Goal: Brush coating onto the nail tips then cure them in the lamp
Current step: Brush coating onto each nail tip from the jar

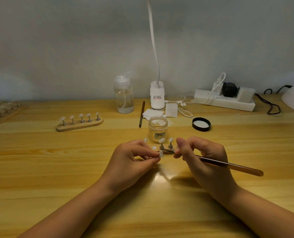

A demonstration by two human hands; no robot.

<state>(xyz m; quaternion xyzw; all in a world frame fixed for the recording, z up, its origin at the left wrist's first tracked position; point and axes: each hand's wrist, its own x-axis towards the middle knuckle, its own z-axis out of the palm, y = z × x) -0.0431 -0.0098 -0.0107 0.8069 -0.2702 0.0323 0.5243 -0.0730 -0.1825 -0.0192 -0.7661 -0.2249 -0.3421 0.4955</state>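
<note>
Above the yellow wooden bench point(57, 169), the left hand point(134, 158) pinched a small white nail tip point(161, 154) while the right hand point(204, 157) gripped a slim brown brush point(228, 164), its bristles touching the tip

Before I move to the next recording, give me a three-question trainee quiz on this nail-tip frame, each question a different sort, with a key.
1. True or false: the black lid is screwed onto the open jar.
2. Multiple choice: what does the right hand hold? A) a cotton pad B) the brush C) the pump bottle
3. Fill in: the wooden stand left of the jar carries ____ nail tips on pegs.

Key
1. False: the lid lies on the table, to the right of the jar.
2. B: its bristle end meets the nail tip that the left hand pinches.
3. Five.
</note>
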